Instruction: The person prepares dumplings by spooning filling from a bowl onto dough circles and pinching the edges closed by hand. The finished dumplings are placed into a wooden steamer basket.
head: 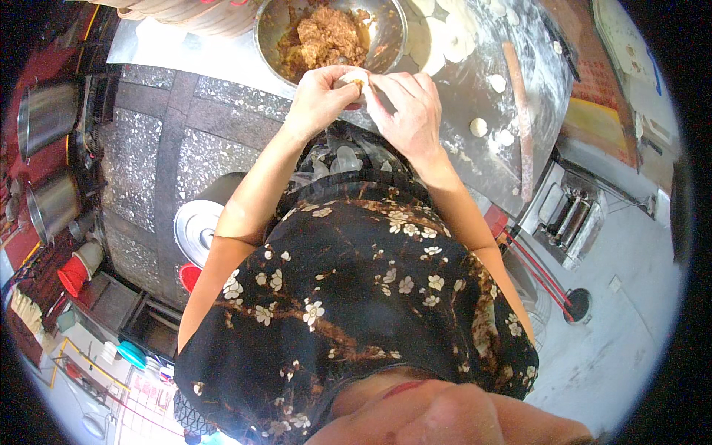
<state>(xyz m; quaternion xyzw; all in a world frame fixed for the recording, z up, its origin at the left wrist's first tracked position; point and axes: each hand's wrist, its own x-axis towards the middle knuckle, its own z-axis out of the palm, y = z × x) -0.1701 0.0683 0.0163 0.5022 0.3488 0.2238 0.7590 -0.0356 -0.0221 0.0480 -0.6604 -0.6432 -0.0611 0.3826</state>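
Between my two hands is a small dough wrapper (349, 79) with a bit of brownish filling showing in its fold. My left hand (322, 99) cups it from the left, thumb across its front. From the right, the fingertips of my right hand (409, 105) pinch its edge. Just beyond them stands a steel bowl (389, 39) holding a mound of minced filling (331, 36). Flat round dough wrappers (428, 47) lie overlapped to the right of the bowl. A wooden rolling pin (518, 122) rests farther right, with small dough pieces (478, 127) beside it.
The floured metal worktable (473, 167) spans the front and right. Steamer baskets (183, 14) stand at the upper left. A lidded pot (197, 231) is by my left elbow, on the floor side. At right is a roller machine (570, 214). Large steel pots (53, 117) line the far left.
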